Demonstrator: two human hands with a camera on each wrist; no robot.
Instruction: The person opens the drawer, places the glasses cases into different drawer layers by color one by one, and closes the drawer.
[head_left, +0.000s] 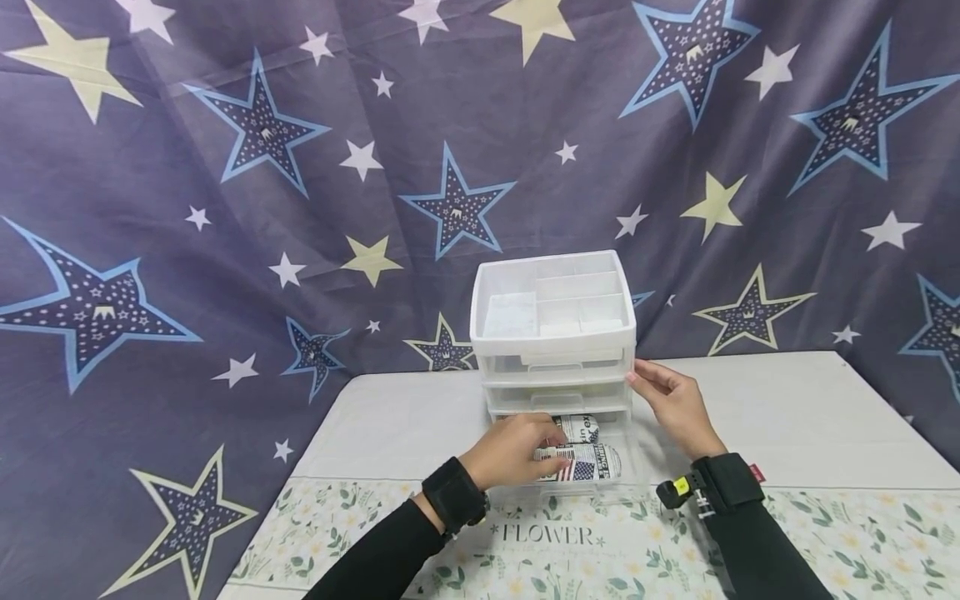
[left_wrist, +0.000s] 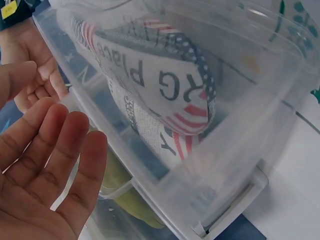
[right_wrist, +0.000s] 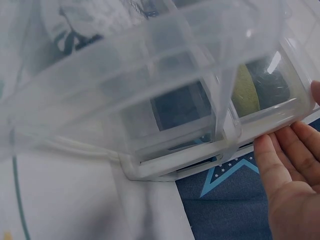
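Observation:
A white drawer unit (head_left: pixel 553 343) stands on the table, its clear bottom drawer (head_left: pixel 577 492) pulled out. Inside the drawer lie two rounded cloth-like bundles; the front bundle (head_left: pixel 592 463) bears flags and lettering, and the rear bundle (head_left: pixel 581 428) has black print. My left hand (head_left: pixel 517 450) is over the drawer's left part, fingertips by the bundles; in the left wrist view its fingers (left_wrist: pixel 70 145) are loosely extended with nothing held. With its fingertips, my right hand (head_left: pixel 675 408) touches the unit's right side. Its fingers (right_wrist: pixel 272 162) lie along the clear frame in the right wrist view.
Above the pulled-out drawer are two closed drawers (head_left: pixel 558 397) and a divided top tray (head_left: pixel 506 312). Something yellow-green (right_wrist: pixel 245 90) shows through a drawer wall. A floral cloth (head_left: pixel 360 521) covers the table's front; a star-patterned curtain (head_left: pixel 420 108) hangs behind.

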